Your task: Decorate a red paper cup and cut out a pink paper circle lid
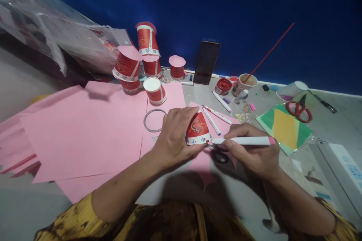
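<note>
My left hand is wrapped around a red paper cup with a dragon print, turned upside down, its white rim band marked with small blue and red strokes. In my right hand is a white marker pen with a pink end, its tip at the cup's rim band. Black-handled scissors lie under the pen, partly covered by my hands. Just beyond the cup, two more markers, a blue-ended one and a red-marked one, rest on pink paper.
Pink paper sheets spread over the left side. Several decorated cups stand stacked at the back, near a leaning phone. A red paint jar, a cup with a stick and red-handled scissors are to the right.
</note>
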`<state>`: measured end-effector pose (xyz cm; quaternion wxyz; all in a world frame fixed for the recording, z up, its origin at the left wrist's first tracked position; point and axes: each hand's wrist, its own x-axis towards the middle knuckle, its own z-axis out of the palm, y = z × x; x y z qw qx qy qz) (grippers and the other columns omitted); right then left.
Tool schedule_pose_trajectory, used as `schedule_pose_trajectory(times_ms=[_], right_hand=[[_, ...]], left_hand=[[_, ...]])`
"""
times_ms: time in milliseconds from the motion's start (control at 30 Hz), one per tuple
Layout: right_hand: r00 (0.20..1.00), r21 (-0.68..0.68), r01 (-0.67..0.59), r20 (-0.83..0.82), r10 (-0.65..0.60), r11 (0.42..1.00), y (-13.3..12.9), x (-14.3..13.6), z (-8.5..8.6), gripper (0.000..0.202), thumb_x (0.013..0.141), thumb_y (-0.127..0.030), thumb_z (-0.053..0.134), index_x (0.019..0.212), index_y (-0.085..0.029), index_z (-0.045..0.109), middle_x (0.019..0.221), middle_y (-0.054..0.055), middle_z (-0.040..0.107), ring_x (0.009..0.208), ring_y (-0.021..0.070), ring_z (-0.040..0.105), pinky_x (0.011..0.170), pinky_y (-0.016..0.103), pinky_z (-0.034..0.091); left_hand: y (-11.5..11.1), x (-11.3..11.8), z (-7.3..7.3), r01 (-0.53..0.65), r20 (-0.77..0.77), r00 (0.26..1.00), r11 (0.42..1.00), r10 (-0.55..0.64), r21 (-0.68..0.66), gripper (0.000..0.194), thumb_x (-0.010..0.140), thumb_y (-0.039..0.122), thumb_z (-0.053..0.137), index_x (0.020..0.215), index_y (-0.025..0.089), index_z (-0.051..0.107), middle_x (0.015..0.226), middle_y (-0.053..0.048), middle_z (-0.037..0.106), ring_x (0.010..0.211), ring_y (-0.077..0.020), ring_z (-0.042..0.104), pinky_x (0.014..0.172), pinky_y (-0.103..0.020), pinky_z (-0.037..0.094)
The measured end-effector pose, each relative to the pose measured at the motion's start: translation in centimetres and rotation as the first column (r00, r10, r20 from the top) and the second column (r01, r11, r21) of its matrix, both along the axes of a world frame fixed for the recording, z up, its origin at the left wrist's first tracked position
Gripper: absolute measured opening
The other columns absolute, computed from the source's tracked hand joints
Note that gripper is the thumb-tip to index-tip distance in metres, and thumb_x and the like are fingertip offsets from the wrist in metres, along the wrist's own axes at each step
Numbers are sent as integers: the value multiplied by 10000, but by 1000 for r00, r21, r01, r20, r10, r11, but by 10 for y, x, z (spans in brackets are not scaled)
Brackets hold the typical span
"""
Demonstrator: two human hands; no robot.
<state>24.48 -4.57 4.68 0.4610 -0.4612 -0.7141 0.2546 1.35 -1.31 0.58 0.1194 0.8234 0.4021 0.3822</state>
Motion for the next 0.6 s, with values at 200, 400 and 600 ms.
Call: schedule_pose_trajectory(times_ms=[200,400,600], right_hand=[[997,46,10,82,-14,999,1,-3,1,124,870,-179,721,753,-212,748,625,13,753,486,148,662,448,243,492],[991,149,-42,131,22,988,0,-4,2,177,913,-164,721,748,-227,731,631,10,752,508,158,688,497,272,505],[993,155,12,111,-29,988,-1,-5,-1,212,910,-161,748,711,-223,710,624,-4,739,510,142,670,511,264,489]], left_hand=[[-1,0,2,12,-14,1000,1000,-11,26,844,807,356,847,1516,252,401,1429,-165,651,1228,-367,609,1072,-528,443],[-2,2,2,24,-4,1000,998,-24,52,874,793,302,844,1532,255,380,1407,-152,655,1197,-361,600,1056,-528,453],[-3,3,1,0,-7,1000,998,1,60,879,795,314,853,1535,243,382,1406,-152,657,1194,-362,593,1064,-530,452]])
